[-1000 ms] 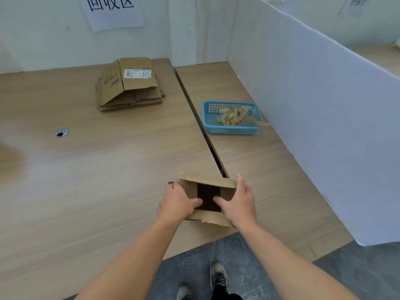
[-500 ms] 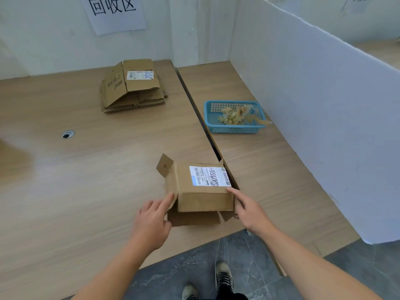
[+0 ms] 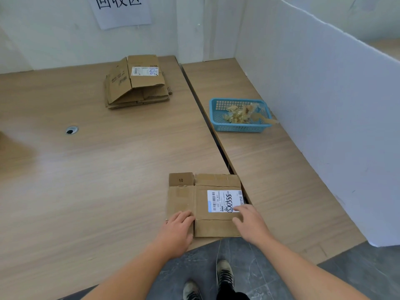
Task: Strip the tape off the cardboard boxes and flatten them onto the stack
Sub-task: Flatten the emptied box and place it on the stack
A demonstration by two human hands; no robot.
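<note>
A small cardboard box point(image 3: 203, 192) lies pressed flat near the table's front edge, its white shipping label facing up. My left hand point(image 3: 176, 231) presses on its near left corner with the fingers laid flat. My right hand point(image 3: 251, 223) presses on the near right part, fingertips touching the label's lower edge. The stack of flattened boxes point(image 3: 136, 83) sits at the back of the table, well beyond both hands, with a labelled box on top.
A blue plastic basket point(image 3: 239, 126) holding crumpled tape strips stands on the right table section beside a white partition point(image 3: 324, 105). A dark gap point(image 3: 203, 118) runs between the two tabletops. A round cable hole point(image 3: 71, 130) lies at left. My shoes show below the front edge.
The box stood open-ended, then tipped up with its label showing, and now lies collapsed flat. Both hands moved from its sides onto its top face.
</note>
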